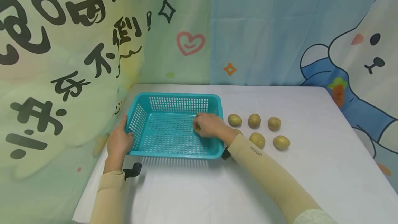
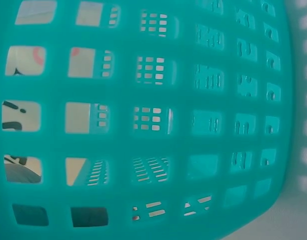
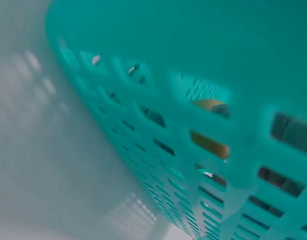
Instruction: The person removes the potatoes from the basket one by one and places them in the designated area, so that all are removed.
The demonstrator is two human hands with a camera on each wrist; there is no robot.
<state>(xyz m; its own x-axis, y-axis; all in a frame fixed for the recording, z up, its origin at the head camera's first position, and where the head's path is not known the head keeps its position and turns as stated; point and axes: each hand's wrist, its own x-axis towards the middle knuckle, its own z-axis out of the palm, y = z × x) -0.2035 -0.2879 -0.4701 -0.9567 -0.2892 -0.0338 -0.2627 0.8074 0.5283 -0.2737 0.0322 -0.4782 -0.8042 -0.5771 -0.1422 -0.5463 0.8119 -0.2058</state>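
A turquoise plastic basket [image 1: 174, 154] with slotted walls sits on the table. My left hand [image 1: 119, 141] grips its left rim; the left wrist view is filled by the basket's wall [image 2: 183, 135]. My right hand [image 1: 208, 125] reaches over the right rim into the basket, fingers curled round a potato [image 1: 196, 130] low over the basket floor, mostly hidden by the hand. Through the slots in the right wrist view a yellowish patch [image 3: 209, 145] shows behind the basket's wall. Several potatoes [image 1: 254, 121] lie in two rows right of the basket, one partly behind my right forearm.
The white table [image 1: 311, 179] extends to the right and in front of the basket. A printed cloth [image 1: 255, 44] hangs behind the table and along its left side. My right sleeve [image 1: 267, 172] passes close to the front row of potatoes.
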